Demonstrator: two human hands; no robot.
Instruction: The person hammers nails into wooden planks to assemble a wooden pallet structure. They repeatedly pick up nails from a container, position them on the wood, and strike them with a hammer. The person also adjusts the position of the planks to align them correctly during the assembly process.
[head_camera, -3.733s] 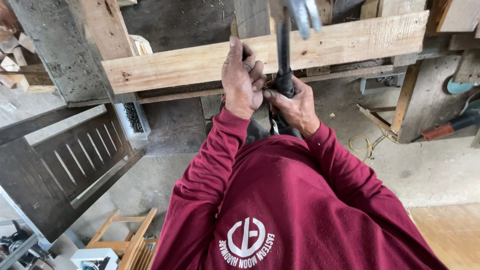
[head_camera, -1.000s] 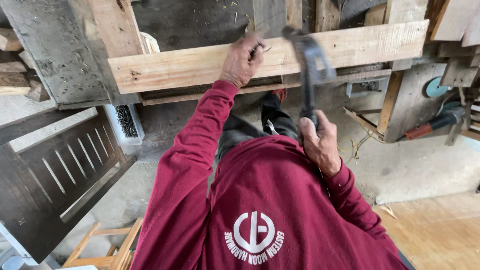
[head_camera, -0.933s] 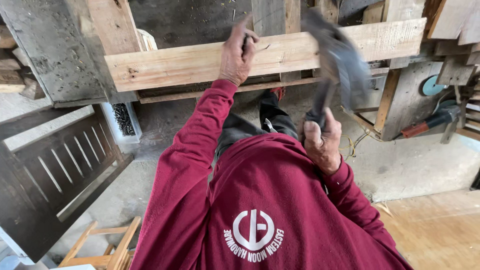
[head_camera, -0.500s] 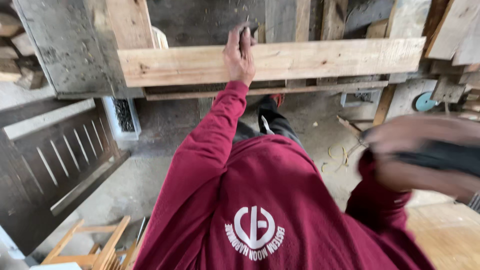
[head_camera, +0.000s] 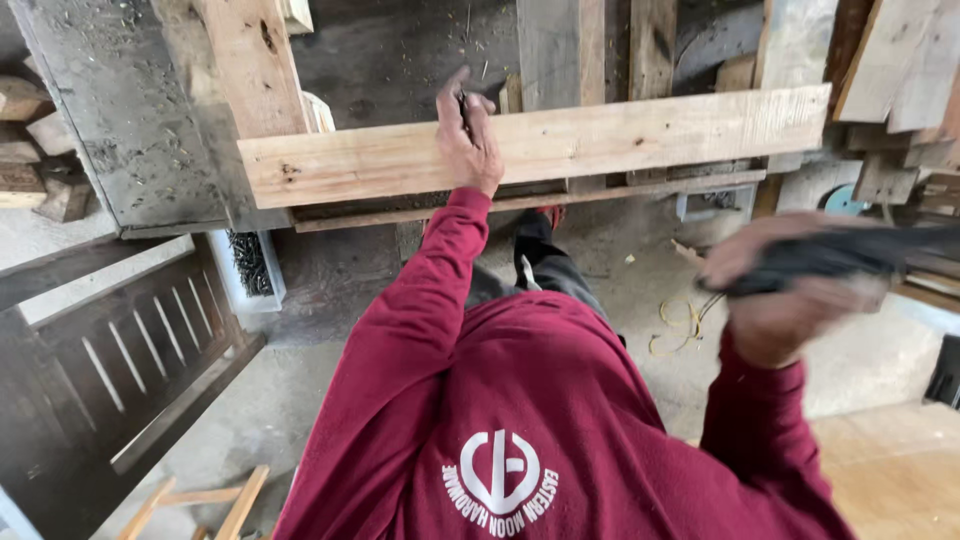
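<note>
Far left: dark slatted panel (head_camera: 110, 370) leaning low, clear of my arms; a tray of nails (head_camera: 248, 265) just beside it.

Left hand (head_camera: 468, 140) rests on the pale plank (head_camera: 540, 148), fingers pinched narrow around a small dark nail (head_camera: 463, 103) held upright at the plank's top edge. The plank lies crosswise over upright timbers (head_camera: 255, 65), roughly level. Judgement: plank is stiff, rough-sawn, fairly light; splinters likely at edges, so it is best gripped on the flat face mid-length. The nail is thin and easily tipped; pinch it low, near the wood.

Right hand (head_camera: 790, 290) is raised to my right, well apart from the plank, closed around a dark hammer handle (head_camera: 850, 255); blurred, head not visible.

Room: open air between the right hand and the nail. Stacked boards (head_camera: 900, 80) crowd the upper right. Concrete floor (head_camera: 620, 290) below, with a yellow cord (head_camera: 680, 322) lying loose.
</note>
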